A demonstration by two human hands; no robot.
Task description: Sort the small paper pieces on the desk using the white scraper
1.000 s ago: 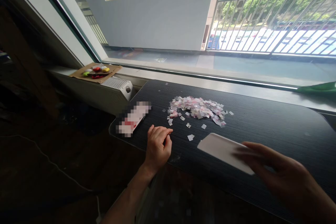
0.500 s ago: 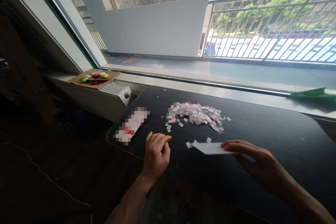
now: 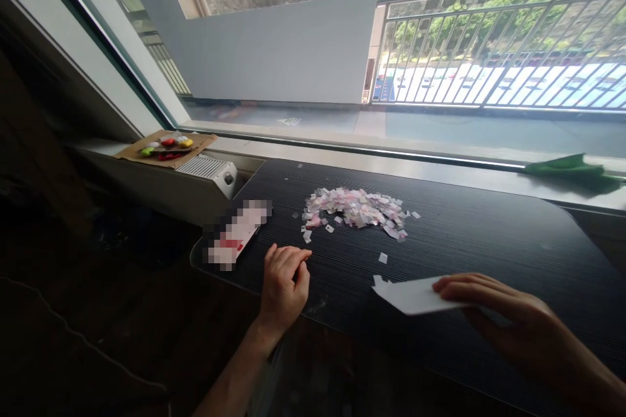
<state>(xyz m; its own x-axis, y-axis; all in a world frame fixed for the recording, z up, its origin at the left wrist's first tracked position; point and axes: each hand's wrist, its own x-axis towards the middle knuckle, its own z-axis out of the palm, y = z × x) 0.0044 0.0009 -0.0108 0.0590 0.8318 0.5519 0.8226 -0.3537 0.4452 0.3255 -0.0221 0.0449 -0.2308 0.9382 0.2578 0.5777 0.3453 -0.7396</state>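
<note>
My right hand (image 3: 508, 322) grips a white card (image 3: 413, 295) held nearly flat just above the near edge of the black tabletop (image 3: 489, 241), with a couple of paper scraps at the card's left tip. A pile of small pink and white paper scraps (image 3: 355, 206) lies at the middle of the tabletop, and a single scrap (image 3: 383, 258) sits between pile and card. My left hand (image 3: 283, 283) rests on the tabletop's near edge with its fingers loosely curled and nothing in it. A blurred white and red packet (image 3: 235, 233) lies to its left.
A cardboard tray with coloured pieces (image 3: 165, 146) sits on the sill at the far left, beside a white heater (image 3: 208, 171). A green cloth (image 3: 567, 166) lies on the sill at the right. A large window and a balcony railing stand behind the table.
My right hand swept the white card left toward the loose scraps, then drew it back toward the near edge with a few scraps at its tip. My left hand stayed in place.
</note>
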